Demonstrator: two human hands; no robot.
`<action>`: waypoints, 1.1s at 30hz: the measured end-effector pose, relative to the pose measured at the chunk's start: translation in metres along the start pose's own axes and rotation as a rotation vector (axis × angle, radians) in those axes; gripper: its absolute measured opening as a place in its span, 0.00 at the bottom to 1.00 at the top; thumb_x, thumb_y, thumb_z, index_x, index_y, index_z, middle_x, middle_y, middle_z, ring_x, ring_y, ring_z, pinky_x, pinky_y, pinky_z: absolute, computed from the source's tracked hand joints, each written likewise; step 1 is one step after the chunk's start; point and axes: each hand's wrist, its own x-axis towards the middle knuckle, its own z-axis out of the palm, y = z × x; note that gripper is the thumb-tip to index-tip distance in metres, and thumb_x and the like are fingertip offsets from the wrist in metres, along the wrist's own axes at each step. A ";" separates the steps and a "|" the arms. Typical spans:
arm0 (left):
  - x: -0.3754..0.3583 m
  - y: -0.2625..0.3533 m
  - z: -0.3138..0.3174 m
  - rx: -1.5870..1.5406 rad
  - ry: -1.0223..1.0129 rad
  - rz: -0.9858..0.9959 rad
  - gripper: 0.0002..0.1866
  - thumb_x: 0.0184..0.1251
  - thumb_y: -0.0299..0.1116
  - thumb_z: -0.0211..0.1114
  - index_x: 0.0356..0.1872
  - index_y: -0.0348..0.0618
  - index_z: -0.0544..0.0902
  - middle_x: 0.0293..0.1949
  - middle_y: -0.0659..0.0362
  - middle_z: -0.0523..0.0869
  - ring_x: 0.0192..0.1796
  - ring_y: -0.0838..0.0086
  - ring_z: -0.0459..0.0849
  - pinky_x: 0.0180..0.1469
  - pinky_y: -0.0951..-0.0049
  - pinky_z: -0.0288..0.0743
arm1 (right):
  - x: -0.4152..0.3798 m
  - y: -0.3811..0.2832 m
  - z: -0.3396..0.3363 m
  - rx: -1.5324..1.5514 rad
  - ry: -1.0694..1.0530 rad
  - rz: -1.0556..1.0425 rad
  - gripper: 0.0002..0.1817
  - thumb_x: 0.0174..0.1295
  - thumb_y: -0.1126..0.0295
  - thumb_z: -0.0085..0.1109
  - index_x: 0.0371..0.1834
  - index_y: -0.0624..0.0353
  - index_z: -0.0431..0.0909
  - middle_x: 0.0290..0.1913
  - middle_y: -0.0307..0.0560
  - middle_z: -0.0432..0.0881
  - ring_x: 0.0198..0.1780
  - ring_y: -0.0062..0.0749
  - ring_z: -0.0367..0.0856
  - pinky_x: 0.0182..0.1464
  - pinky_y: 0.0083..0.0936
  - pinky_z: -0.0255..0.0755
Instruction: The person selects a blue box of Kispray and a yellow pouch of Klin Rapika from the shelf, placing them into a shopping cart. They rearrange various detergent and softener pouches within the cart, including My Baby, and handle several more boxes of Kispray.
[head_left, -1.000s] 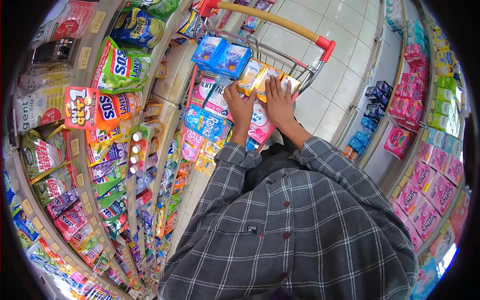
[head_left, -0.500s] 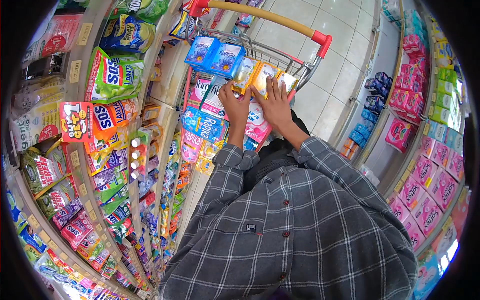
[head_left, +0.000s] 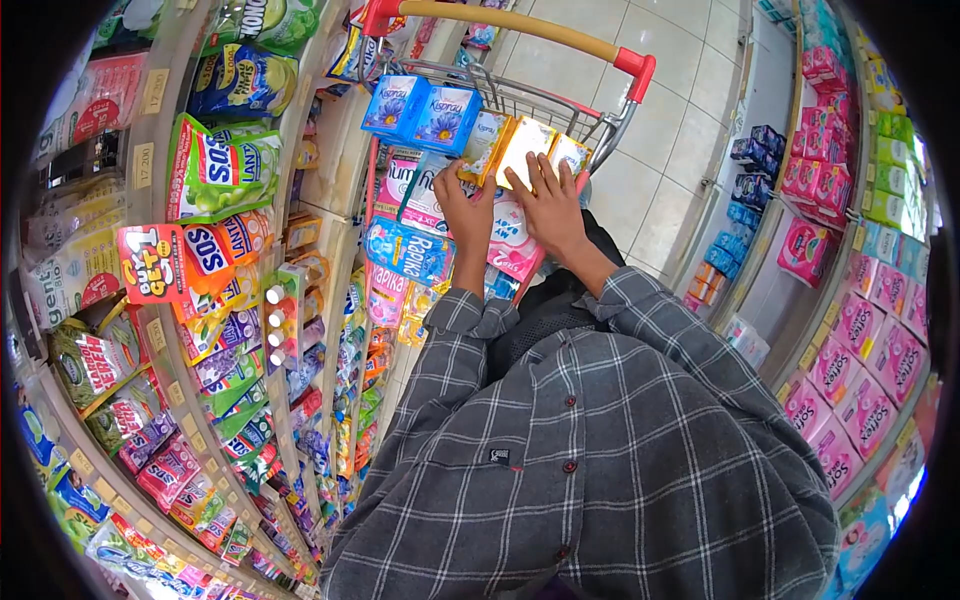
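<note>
Both my hands are at a row of yellow Kispray boxes on top of the goods in the shopping cart. My left hand touches the near edge of the leftmost yellow box, with thumb and forefinger apart. Over the middle yellow box, which shines with glare, my right hand lies with fingers spread. Its outer fingers reach the right-hand yellow box. Two blue Kispray boxes stand to the left, the nearer one against the yellow row. Beneath are a blue Rapika pack and a pink-and-white pack.
Shelves of bagged cleaners, with a green SOS pouch and a red promotional tag, rise close on the left. Pink Softex packs fill the right shelf. The cart's yellow handle is at the far end, above the tiled floor.
The view has shifted slightly, and the cart with its boxes sits a little further left. My hands stay at the yellow boxes, the right one still spread over them.
</note>
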 end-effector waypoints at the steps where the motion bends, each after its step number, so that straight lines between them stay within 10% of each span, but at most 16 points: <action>1: 0.000 -0.001 0.001 -0.005 0.000 -0.007 0.27 0.59 0.35 0.75 0.55 0.36 0.74 0.50 0.47 0.74 0.56 0.53 0.74 0.59 0.58 0.70 | 0.000 0.001 0.001 -0.004 0.001 0.000 0.36 0.57 0.66 0.58 0.73 0.43 0.65 0.74 0.56 0.62 0.77 0.47 0.56 0.76 0.55 0.42; 10: -0.002 -0.005 -0.004 0.061 -0.141 0.014 0.30 0.60 0.41 0.74 0.62 0.44 0.76 0.56 0.44 0.68 0.63 0.52 0.66 0.63 0.61 0.63 | -0.004 0.000 0.003 -0.015 0.023 0.005 0.31 0.59 0.67 0.57 0.70 0.44 0.69 0.72 0.54 0.65 0.75 0.46 0.59 0.76 0.55 0.44; 16: 0.014 0.012 -0.013 0.413 -0.277 0.512 0.23 0.66 0.29 0.61 0.63 0.48 0.77 0.63 0.50 0.73 0.60 0.56 0.72 0.62 0.59 0.66 | -0.003 0.000 -0.001 -0.017 0.007 0.009 0.27 0.61 0.66 0.56 0.67 0.46 0.72 0.72 0.53 0.65 0.76 0.45 0.59 0.76 0.55 0.44; 33: 0.026 0.001 -0.005 0.248 -0.372 0.473 0.23 0.69 0.28 0.56 0.66 0.43 0.74 0.67 0.53 0.74 0.66 0.55 0.72 0.68 0.56 0.64 | -0.006 0.004 -0.005 0.040 -0.022 0.031 0.28 0.62 0.60 0.57 0.66 0.56 0.70 0.73 0.56 0.63 0.76 0.47 0.56 0.76 0.51 0.43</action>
